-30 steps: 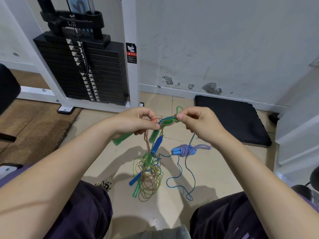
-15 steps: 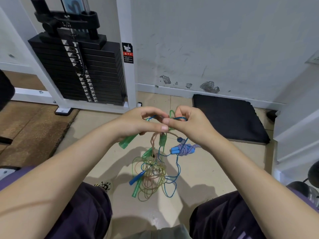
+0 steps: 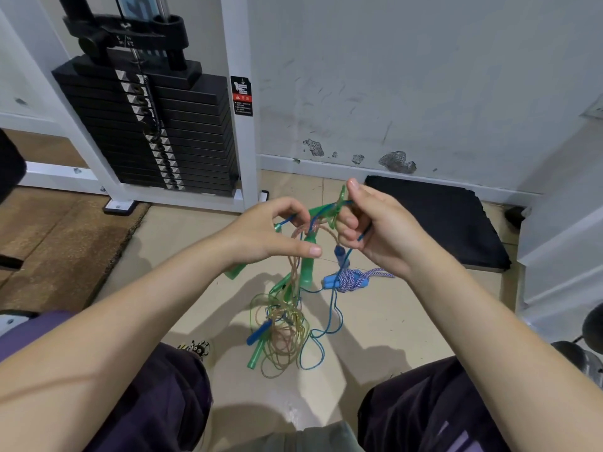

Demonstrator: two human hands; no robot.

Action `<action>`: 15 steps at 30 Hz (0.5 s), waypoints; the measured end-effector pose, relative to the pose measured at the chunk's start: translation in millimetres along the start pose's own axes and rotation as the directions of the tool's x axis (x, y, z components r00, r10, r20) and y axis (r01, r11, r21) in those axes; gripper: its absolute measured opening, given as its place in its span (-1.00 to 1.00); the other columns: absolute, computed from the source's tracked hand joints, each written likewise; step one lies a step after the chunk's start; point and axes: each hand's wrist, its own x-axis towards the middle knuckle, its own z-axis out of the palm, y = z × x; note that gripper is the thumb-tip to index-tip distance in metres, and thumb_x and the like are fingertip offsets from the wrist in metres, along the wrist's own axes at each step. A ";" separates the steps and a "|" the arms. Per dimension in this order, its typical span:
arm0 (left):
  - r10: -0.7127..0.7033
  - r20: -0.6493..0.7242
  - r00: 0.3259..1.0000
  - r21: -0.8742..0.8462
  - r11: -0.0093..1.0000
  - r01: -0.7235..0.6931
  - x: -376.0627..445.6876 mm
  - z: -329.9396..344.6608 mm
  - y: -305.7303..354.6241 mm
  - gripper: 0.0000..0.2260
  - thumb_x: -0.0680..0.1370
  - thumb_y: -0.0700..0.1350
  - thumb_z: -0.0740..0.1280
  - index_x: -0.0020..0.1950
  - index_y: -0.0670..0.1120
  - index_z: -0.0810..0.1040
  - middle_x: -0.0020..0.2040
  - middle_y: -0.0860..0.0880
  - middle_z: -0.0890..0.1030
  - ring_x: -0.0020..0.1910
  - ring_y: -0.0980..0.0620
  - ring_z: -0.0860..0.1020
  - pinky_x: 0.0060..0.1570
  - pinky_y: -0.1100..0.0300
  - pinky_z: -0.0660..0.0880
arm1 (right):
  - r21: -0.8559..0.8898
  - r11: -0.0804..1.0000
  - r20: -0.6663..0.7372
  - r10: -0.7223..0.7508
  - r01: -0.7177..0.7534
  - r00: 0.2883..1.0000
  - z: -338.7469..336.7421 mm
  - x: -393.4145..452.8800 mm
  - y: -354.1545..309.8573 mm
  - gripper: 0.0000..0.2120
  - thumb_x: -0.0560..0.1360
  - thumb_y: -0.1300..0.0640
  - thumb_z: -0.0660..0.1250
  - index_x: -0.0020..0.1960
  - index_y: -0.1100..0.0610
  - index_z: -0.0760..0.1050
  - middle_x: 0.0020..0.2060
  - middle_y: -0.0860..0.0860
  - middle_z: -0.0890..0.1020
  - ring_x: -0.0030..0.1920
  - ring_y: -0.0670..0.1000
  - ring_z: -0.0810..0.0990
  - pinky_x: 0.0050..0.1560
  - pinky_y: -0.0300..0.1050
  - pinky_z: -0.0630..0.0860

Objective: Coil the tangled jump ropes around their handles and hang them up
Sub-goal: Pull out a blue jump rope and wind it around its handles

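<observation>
Both my left hand (image 3: 274,236) and right hand (image 3: 372,230) pinch the knot (image 3: 321,218) at frame centre; the tangled ropes (image 3: 284,318) hang straight below it

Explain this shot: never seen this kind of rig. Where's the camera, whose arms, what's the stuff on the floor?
No machine here: a person wears one wide-angle camera on the head, looking forward and down, so both arms reach in from the bottom edge. The only current picture is that head view.

The left hand and right hand each pinch part of a tangle of green, blue and tan jump ropes. The top of the tangle is lifted; the loops hang down toward the tiled floor. A green handle dangles just under the hands.

One rope, blue-handled with a striped cord, lies on the floor already bundled.

Behind: a weight stack in a white frame, a black mat, a scuffed wall.
</observation>
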 end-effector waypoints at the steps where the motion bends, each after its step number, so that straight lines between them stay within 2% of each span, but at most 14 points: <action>1: -0.001 -0.005 1.000 -0.001 1.000 0.001 0.2 1.4 -0.7 -0.63 0.28 -0.06 0.62 -0.01 -0.06 0.58 -0.08 0.07 0.58 -0.09 0.22 0.51 -0.05 0.38 0.40 | 0.010 1.000 0.004 0.010 -0.010 1.000 1.7 0.2 1.2 -0.71 0.64 0.06 0.15 -0.23 0.12 0.25 -0.46 0.08 0.31 -0.48 0.01 0.32 -0.50 -0.20 0.30; 3: -0.014 -0.020 1.000 -0.027 1.000 0.014 1.6 2.9 -1.2 -0.71 0.35 -0.15 0.60 -0.02 -0.13 0.60 -0.10 0.04 0.58 -0.18 0.20 0.51 -0.12 0.33 0.42 | 0.006 1.000 -0.003 0.018 -0.018 1.000 1.3 0.6 2.2 -0.70 0.64 0.05 0.14 -0.23 0.13 0.27 -0.45 0.09 0.35 -0.47 0.03 0.37 -0.48 -0.17 0.35; 4: -0.038 -0.021 0.999 -0.057 0.998 0.036 1.5 2.2 0.0 -0.76 0.39 -0.19 0.57 -0.02 -0.17 0.61 -0.12 0.02 0.59 -0.30 0.20 0.50 -0.24 0.33 0.41 | -0.018 1.000 -0.015 0.017 -0.017 1.000 -0.9 0.8 2.3 -0.70 0.65 0.05 0.14 -0.23 0.14 0.28 -0.45 0.09 0.39 -0.47 0.03 0.39 -0.47 -0.17 0.38; 6: -0.115 0.004 0.993 -0.116 0.987 0.115 0.4 -0.7 3.3 -0.83 0.46 -0.24 0.50 0.01 -0.22 0.61 -0.19 0.00 0.63 -0.52 0.16 0.38 -0.49 0.32 0.30 | -0.132 0.991 -0.049 0.002 -0.009 0.999 -7.9 1.5 2.4 -0.70 0.65 0.09 0.17 -0.24 0.15 0.31 -0.43 0.10 0.47 -0.46 0.05 0.43 -0.46 -0.17 0.40; 7: -0.143 0.020 0.990 -0.133 0.981 0.144 0.0 -2.4 4.9 -0.86 0.49 -0.25 0.46 0.02 -0.22 0.61 -0.24 -0.02 0.66 -0.55 0.13 0.34 -0.54 0.31 0.25 | -0.211 0.977 -0.071 -0.011 -0.004 0.997 -11.3 1.4 1.8 -0.70 0.64 0.14 0.20 -0.26 0.15 0.31 -0.41 0.11 0.50 -0.47 0.05 0.43 -0.45 -0.17 0.39; 11: -0.195 0.051 0.980 -0.131 0.971 0.200 -2.0 -6.9 10.3 -0.85 0.53 -0.23 0.40 0.07 -0.13 0.52 -0.22 -0.15 0.70 -0.54 0.10 0.39 -0.56 0.31 0.25 | -0.453 0.891 -0.169 -0.064 -0.020 0.984 -21.2 -0.3 -2.0 -0.69 0.56 0.26 0.32 -0.29 0.14 0.28 -0.42 0.11 0.53 -0.51 -0.01 0.35 -0.51 -0.25 0.27; 15: -0.169 0.104 0.980 -0.136 0.974 0.183 -3.7 -7.7 9.8 -0.86 0.57 -0.17 0.40 0.10 -0.12 0.54 -0.26 -0.16 0.66 -0.50 0.11 0.46 -0.54 0.38 0.28 | -0.547 0.836 -0.193 -0.082 -0.038 0.978 -20.2 0.5 -1.1 -0.78 0.53 0.28 0.36 -0.18 0.14 0.33 -0.41 0.12 0.51 -0.52 -0.05 0.27 -0.50 -0.22 0.18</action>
